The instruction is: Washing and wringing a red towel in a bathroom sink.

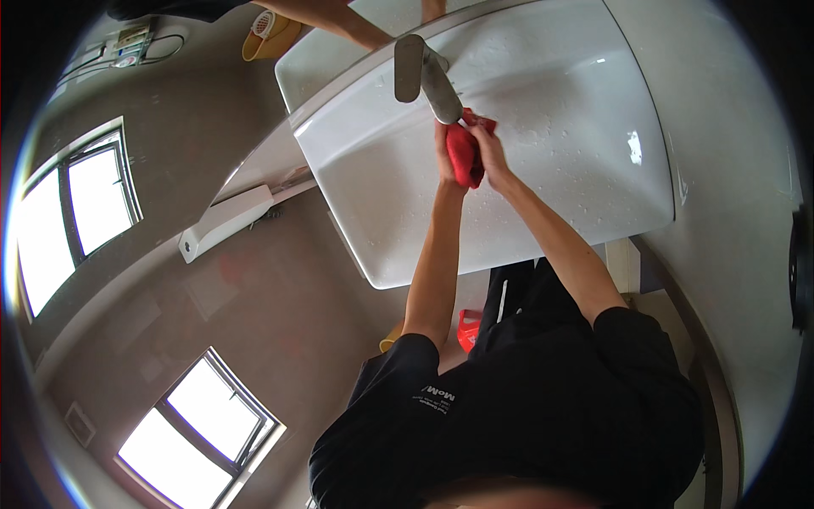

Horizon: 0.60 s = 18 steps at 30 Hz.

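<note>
I see a red cloth bunched at the base of a metal faucet, over the far part of a white sink basin. Both grips are clenched on it: my left hand is wrapped round the near side of the cloth, and my right hand presses it from the right, so the fabric stays tight against the spout, I judge for rubbing. Water drops speckle the basin. A mirror beyond the faucet repeats an arm. To the left, a white wall fixture sits below the sink's edge. The fingers are mostly buried in cloth, and a red object near my legs is too hidden to name.
</note>
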Available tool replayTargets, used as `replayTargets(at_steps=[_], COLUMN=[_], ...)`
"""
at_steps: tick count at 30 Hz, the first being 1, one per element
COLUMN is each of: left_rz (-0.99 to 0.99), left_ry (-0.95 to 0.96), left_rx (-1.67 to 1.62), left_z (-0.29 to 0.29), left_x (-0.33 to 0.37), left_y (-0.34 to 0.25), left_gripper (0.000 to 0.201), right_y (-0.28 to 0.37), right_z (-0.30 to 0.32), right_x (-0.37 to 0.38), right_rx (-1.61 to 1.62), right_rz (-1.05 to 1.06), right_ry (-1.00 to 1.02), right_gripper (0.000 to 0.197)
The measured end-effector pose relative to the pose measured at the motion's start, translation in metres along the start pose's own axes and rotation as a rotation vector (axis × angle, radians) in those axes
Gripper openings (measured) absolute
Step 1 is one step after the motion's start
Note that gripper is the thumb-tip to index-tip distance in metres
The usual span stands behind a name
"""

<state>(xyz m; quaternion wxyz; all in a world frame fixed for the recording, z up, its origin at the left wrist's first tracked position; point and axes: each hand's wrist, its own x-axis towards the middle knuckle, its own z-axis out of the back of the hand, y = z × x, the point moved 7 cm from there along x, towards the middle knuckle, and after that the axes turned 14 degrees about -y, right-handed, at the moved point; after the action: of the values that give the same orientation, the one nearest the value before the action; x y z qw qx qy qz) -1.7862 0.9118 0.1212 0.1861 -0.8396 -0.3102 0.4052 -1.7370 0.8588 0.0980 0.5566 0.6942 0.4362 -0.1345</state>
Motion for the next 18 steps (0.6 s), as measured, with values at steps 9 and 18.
replayTargets(at_steps=[9,18], left_rz=[-0.313,-0.159], left_ry=[-0.643,-0.795], left_rx=[0.189,0.08], left_z=[0.048,0.045], left_x=[0.021,0.005], left_y=[-0.003,0.014], left_gripper=[0.032,0.04], right_y=[0.011,-0.018], right_z=[-0.002,0.026], right_x=[0.022,0.041], right_rx=[-0.414,-0.226], right_rz=[0.212,0.187], right_ry=[-0.304,0.004], right_gripper=[0.044,0.044])
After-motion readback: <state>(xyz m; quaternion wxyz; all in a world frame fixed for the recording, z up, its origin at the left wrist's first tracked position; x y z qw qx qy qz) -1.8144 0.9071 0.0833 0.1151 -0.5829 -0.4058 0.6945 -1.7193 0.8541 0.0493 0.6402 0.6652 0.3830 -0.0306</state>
